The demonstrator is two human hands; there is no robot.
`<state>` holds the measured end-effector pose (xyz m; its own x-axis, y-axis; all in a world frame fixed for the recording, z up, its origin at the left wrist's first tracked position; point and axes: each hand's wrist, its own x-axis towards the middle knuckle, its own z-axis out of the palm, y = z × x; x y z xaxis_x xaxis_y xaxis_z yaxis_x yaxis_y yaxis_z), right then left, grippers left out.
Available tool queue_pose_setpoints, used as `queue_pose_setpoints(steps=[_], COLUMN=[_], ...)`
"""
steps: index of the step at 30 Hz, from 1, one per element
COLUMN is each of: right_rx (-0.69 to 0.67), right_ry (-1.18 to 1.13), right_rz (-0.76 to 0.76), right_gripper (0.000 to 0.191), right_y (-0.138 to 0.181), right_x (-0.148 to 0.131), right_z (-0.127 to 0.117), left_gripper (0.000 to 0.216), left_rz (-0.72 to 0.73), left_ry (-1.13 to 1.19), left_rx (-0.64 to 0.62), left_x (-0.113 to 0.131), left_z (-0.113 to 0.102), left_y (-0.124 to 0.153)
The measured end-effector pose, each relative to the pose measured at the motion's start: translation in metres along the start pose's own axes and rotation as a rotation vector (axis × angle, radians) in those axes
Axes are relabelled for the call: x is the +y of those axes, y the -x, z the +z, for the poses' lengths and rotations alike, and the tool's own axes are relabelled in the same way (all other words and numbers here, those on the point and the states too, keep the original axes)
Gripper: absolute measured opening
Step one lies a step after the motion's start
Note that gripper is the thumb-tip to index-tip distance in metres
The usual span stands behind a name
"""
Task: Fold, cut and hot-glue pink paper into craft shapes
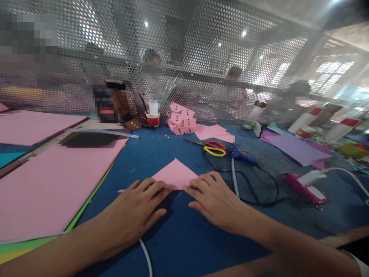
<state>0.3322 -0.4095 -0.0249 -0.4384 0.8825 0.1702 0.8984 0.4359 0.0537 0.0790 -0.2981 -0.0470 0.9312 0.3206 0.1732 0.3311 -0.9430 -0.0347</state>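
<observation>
A pink sheet of paper [175,174], folded to a triangle with its point away from me, lies on the blue table in front of me. My left hand [141,209] presses the near left part of its folded edge, fingers bent and thumb apart. At the near right part of the same edge, my right hand [213,198] holds the paper down with curled fingers. A small pink tip [121,191] sticks out left of my left hand. The paper under both sets of fingertips is hidden.
Scissors [215,148] and a blue glue gun [243,156] with a black cord lie beyond my right hand. A pink power strip [307,188] is at right, large pink sheets [57,184] at left. Dotted pink pieces [181,118] and a paper cup [152,118] stand before a perforated screen [196,46].
</observation>
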Motion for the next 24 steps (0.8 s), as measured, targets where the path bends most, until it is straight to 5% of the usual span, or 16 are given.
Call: queue_pose_setpoints(steps=[24], right_rx=[0.096], right_ry=[0.065], right_rz=[0.279], right_gripper=[0.028], right_y=[0.051], right_x=[0.012], right_z=[0.003], left_gripper=[0.046], left_rz=[0.006], left_ry=[0.044], left_rx=[0.109], left_x=[-0.009], left_z=[0.016], left_y=[0.0])
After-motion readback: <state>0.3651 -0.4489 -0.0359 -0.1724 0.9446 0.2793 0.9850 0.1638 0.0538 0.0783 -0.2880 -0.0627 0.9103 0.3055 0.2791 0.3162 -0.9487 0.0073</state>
